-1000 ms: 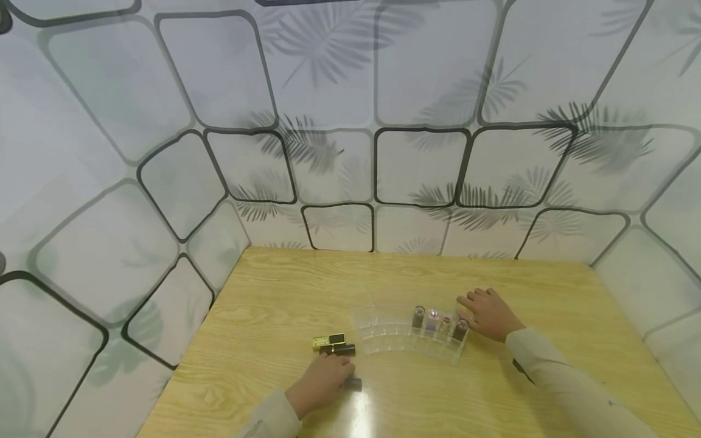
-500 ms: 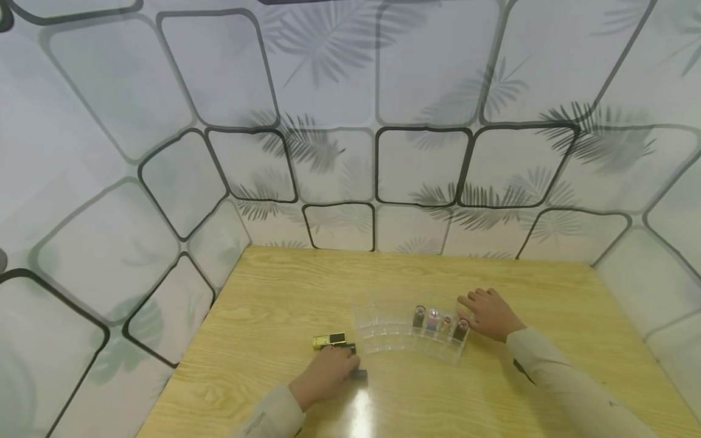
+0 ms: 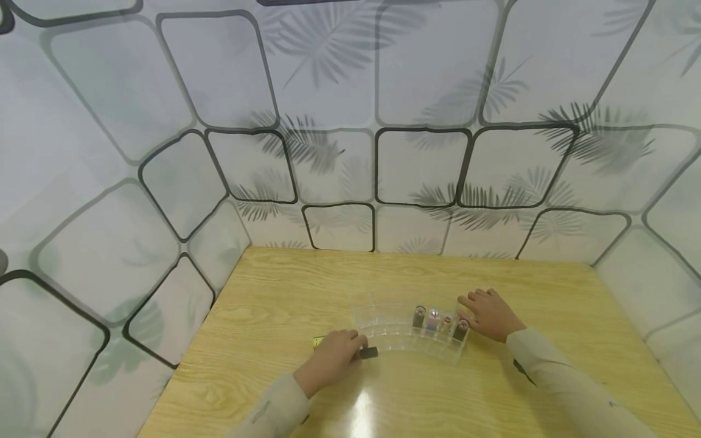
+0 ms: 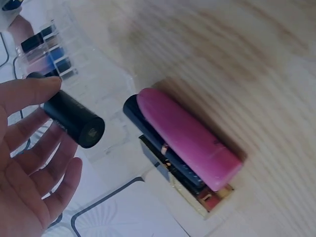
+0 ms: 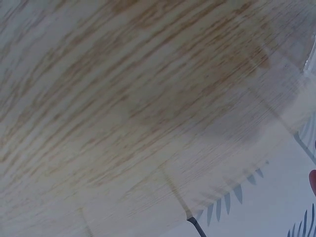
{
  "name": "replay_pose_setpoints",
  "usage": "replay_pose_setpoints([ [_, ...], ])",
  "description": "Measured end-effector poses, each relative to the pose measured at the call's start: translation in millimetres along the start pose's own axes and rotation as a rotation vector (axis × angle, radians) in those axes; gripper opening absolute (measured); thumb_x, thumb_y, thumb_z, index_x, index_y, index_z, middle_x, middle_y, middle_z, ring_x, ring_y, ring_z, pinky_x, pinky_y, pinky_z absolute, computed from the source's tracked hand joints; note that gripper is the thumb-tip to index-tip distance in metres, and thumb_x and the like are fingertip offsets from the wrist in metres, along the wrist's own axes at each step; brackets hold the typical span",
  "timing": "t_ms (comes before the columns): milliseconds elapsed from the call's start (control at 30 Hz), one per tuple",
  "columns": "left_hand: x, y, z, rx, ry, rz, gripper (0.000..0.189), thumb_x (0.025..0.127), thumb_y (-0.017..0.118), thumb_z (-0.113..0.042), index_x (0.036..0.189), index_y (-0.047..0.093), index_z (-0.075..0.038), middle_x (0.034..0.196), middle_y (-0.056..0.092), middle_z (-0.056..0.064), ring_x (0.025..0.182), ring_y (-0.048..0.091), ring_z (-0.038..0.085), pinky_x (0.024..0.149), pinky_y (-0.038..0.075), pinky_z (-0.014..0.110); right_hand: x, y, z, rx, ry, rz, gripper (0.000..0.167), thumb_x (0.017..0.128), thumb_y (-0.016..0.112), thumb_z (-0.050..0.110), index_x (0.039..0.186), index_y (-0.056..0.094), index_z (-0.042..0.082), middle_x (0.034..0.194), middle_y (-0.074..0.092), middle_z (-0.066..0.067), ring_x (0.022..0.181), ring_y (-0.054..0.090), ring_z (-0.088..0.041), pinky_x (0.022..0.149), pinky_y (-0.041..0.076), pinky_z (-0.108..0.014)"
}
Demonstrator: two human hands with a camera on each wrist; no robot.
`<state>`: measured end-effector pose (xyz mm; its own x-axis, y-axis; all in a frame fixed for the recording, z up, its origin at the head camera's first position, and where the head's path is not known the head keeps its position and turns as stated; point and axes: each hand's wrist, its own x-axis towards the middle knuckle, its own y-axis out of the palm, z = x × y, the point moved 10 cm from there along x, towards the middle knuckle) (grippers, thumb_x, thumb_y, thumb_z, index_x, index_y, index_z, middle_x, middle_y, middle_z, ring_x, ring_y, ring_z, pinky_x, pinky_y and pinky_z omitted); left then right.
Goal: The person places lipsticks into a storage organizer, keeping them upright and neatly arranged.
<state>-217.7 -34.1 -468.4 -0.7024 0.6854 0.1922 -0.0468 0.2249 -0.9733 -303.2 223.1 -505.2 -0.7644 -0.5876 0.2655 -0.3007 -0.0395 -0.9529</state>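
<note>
My left hand (image 3: 333,358) pinches a black lipstick tube (image 4: 74,118) between thumb and fingers, near the front left of a clear tiered organizer (image 3: 397,345). In the left wrist view, a pink bullet-shaped tube (image 4: 190,136) lies alongside a black tube with a gold band (image 4: 170,160) and a gold-and-black case (image 4: 192,197). The head view shows only a bit of gold past the hand. My right hand (image 3: 489,314) grips the organizer's right end. Several lipsticks (image 3: 432,319) stand in the organizer's right half.
All this lies on a light wood-grain table (image 3: 285,286). A patterned curtain (image 3: 339,170) closes off its back and sides. The right wrist view shows mostly table, with the organizer's edge (image 5: 310,61) and a fingertip (image 5: 312,180) at its right border.
My left hand has moved up and right with the black lipstick tube, from beside the loose tubes to near the organizer, and now covers most of them. The right hand has stayed put.
</note>
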Motion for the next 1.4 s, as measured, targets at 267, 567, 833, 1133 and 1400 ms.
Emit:
replay_pose_setpoints([
  [267,12.7,-16.6,3.7,-0.044,-0.04,-0.106,0.018,0.078,0.07,-0.013,0.095,0.064,-0.012,0.077,0.061,-0.006,0.065,0.052,0.002,0.063,0.045,0.016,0.4,-2,0,0.007,0.0,-0.014,0.03,0.086,0.061,0.031,0.109,0.062,0.011,0.088,0.063,-0.006,0.082,0.059,-0.024,0.072,0.047,-0.046],
  [567,19.8,-24.6,9.3,-0.135,-0.114,-0.16,0.027,0.08,0.073,-0.02,0.104,0.062,-0.013,0.085,0.063,-0.003,0.072,0.057,0.007,0.063,0.047,0.017,-0.2,-2,0,0.003,-0.002,-0.021,0.029,0.086,0.061,0.031,0.108,0.061,0.011,0.087,0.062,-0.006,0.081,0.059,-0.024,0.071,0.046,-0.045],
  [833,28.6,-29.4,11.7,-0.199,-0.148,-0.245,0.027,0.083,0.07,-0.019,0.107,0.06,-0.012,0.09,0.063,-0.002,0.075,0.059,0.008,0.062,0.048,0.015,-1.0,-2,1,-0.001,-0.004,-0.024,0.031,0.087,0.059,0.034,0.108,0.062,0.011,0.087,0.063,-0.006,0.081,0.059,-0.025,0.073,0.047,-0.047],
  [1133,44.2,-25.1,12.9,-0.258,-0.193,-0.259,0.027,0.084,0.068,-0.019,0.109,0.058,-0.014,0.095,0.064,-0.001,0.081,0.061,0.009,0.069,0.05,0.015,-0.9,-2,1,0.016,0.008,-0.005,0.031,0.087,0.06,0.032,0.109,0.062,0.01,0.089,0.063,-0.007,0.083,0.06,-0.025,0.074,0.047,-0.048],
  [1400,58.4,-21.3,14.5,-0.355,-0.197,-0.291,0.027,0.083,0.068,-0.014,0.107,0.058,-0.009,0.095,0.063,0.002,0.08,0.063,0.01,0.07,0.051,0.014,-0.3,-2,1,0.004,0.003,-0.008,0.031,0.087,0.06,0.032,0.109,0.061,0.01,0.088,0.063,-0.007,0.082,0.06,-0.025,0.074,0.048,-0.047],
])
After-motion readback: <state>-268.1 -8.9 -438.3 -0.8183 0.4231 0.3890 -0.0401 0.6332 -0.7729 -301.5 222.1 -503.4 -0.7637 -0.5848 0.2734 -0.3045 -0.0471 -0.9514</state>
